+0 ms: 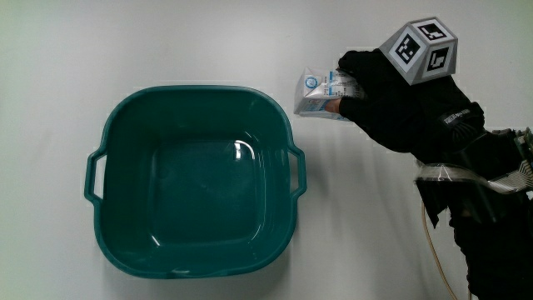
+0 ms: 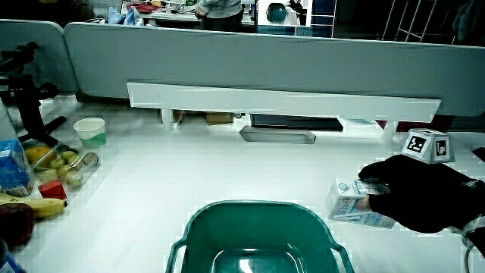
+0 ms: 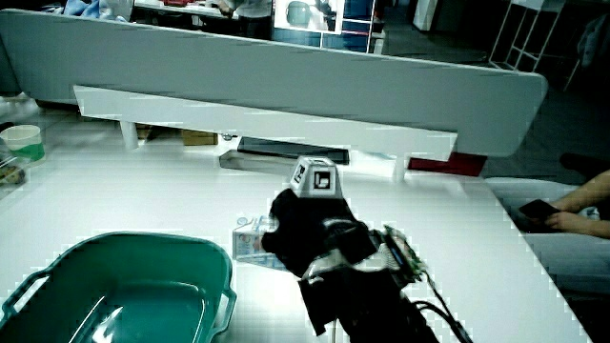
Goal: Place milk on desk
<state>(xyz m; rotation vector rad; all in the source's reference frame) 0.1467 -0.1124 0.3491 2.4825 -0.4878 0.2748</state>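
A small white and blue milk carton [image 1: 318, 92] lies on its side on the white table beside the teal basin [image 1: 125, 133]. The gloved hand [image 1: 375, 87] is shut on the carton, fingers wrapped over its end. In both side views the carton [image 2: 350, 203] [image 3: 248, 244] shows resting on the table next to the basin [image 2: 201, 227] [image 3: 57, 272], with the hand [image 2: 402, 193] [image 3: 300, 233] closed on it. The basin holds nothing.
A low grey partition [image 2: 250, 61] and a white shelf [image 2: 280, 98] run along the table's edge farthest from the person. A paper cup [image 2: 89, 130], fruit [image 2: 57, 163], a banana [image 2: 34, 205] and a blue carton [image 2: 11, 171] sit beside the basin in a side view.
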